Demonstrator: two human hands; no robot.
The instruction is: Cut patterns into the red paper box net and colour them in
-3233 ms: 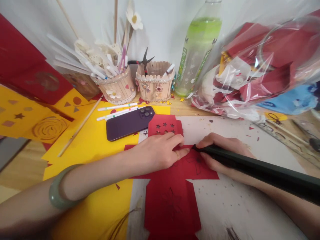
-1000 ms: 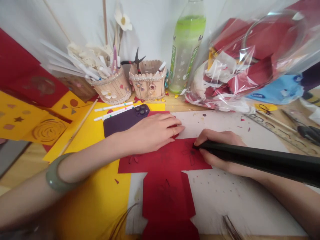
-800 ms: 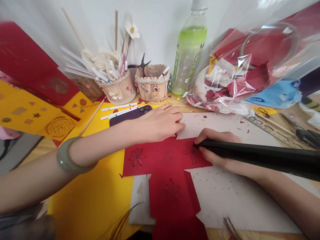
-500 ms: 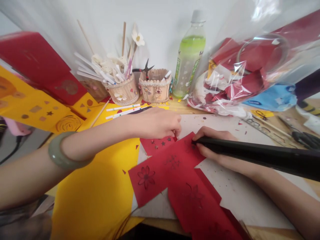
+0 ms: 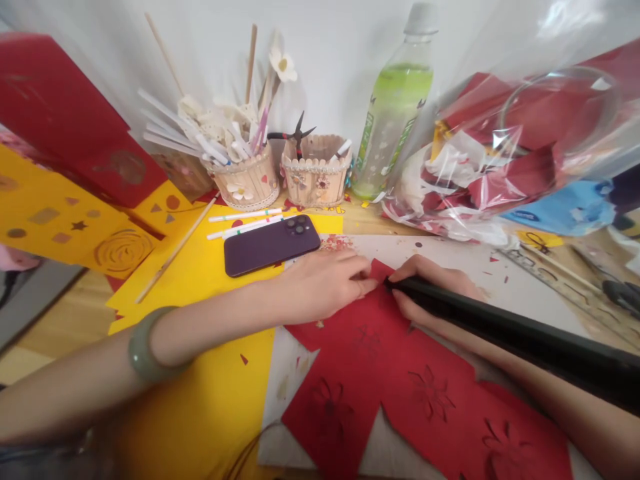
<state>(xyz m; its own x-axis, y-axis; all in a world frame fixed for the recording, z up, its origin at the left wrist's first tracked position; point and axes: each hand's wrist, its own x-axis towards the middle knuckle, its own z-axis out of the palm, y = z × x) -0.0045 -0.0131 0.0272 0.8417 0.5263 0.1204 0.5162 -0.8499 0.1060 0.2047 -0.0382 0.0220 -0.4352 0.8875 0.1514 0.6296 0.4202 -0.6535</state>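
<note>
My left hand (image 5: 330, 283) has its fingers curled together on the upper edge of a red paper sheet (image 5: 375, 373), close to the right hand. The sheet is cut into a shape with several flaps and carries flower-shaped cut-outs. My right hand (image 5: 430, 280) is closed around a long black pen-shaped tool (image 5: 500, 327), whose exact kind I cannot make out. Its dark tip meets the paper just right of my left fingertips. A white board (image 5: 510, 287) lies under the paper, with yellow paper (image 5: 210, 400) beneath my left forearm.
A dark phone (image 5: 260, 250) lies behind my left wrist. Along the wall stand a holder of sticks (image 5: 245, 183), a smaller holder (image 5: 315, 180) with pliers, and a green-labelled bottle (image 5: 385, 133). At right are a plastic bag (image 5: 540, 167) of scraps and scissors (image 5: 620, 293).
The red paper has turned, its long flap swinging rightward. My left hand has moved down onto the sheet, uncovering the phone. The right hand still holds the black tool at the paper.
</note>
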